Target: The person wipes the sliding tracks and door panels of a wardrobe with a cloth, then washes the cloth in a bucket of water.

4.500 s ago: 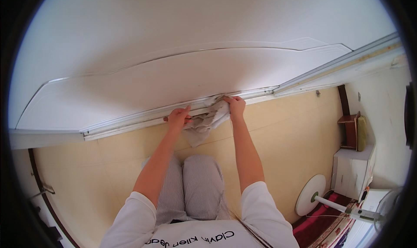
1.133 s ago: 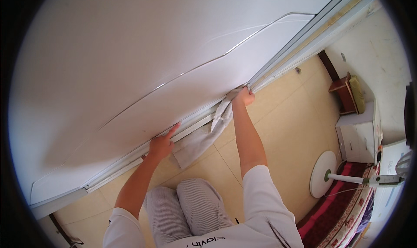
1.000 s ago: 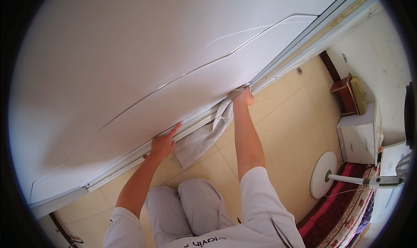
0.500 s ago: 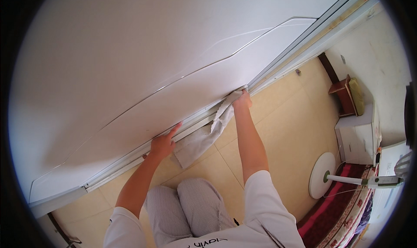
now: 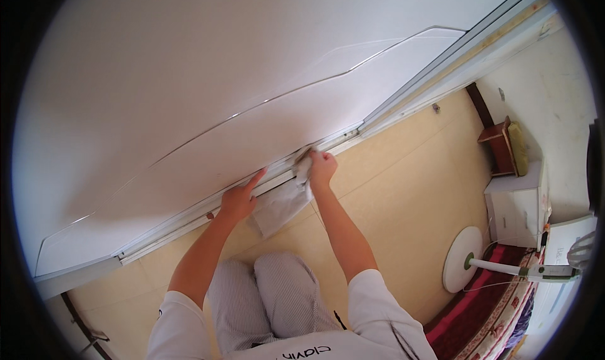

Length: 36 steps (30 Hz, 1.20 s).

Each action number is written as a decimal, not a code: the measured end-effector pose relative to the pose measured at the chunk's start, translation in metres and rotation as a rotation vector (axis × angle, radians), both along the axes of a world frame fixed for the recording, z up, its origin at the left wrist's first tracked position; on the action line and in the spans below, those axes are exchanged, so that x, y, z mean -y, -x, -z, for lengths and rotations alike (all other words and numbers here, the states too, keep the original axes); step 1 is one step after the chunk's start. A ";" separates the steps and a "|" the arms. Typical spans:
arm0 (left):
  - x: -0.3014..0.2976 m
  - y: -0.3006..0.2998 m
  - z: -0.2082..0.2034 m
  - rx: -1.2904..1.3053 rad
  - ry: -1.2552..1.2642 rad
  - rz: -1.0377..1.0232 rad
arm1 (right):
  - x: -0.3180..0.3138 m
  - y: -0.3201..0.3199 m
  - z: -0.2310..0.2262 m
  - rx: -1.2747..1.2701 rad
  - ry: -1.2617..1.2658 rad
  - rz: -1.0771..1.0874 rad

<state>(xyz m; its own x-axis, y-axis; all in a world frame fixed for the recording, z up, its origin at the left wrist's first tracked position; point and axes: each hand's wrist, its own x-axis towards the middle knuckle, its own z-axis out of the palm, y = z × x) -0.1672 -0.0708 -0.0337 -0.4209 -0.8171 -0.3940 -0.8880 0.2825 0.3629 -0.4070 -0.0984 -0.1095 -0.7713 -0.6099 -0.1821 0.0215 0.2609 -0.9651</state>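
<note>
The right grip point(image 5: 323, 166) pinches a grey-white cloth point(image 5: 277, 210) at the sliding-door track point(image 5: 167, 237); its loose end drapes toward the left grip point(image 5: 237, 202). That one's index finger extends along the white door panel point(image 5: 252, 139)'s lower edge; whether its curled fingers hold anything cannot be told.

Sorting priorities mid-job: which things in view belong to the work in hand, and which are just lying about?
In use:
right hand
grey cloth it grips
left hand
white rail

Lying about:
white fan base
white cabinet
red-brown stand
</note>
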 end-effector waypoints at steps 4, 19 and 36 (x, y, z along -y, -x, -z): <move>-0.004 -0.007 0.015 -0.107 0.118 0.020 | 0.008 -0.014 -0.006 0.191 0.111 0.167; -0.057 -0.025 0.019 -0.194 0.023 -0.205 | -0.018 -0.053 -0.002 0.106 -0.054 -0.186; -0.043 0.039 -0.046 -0.826 -0.018 -0.430 | -0.127 -0.017 -0.064 -0.550 -0.128 -1.009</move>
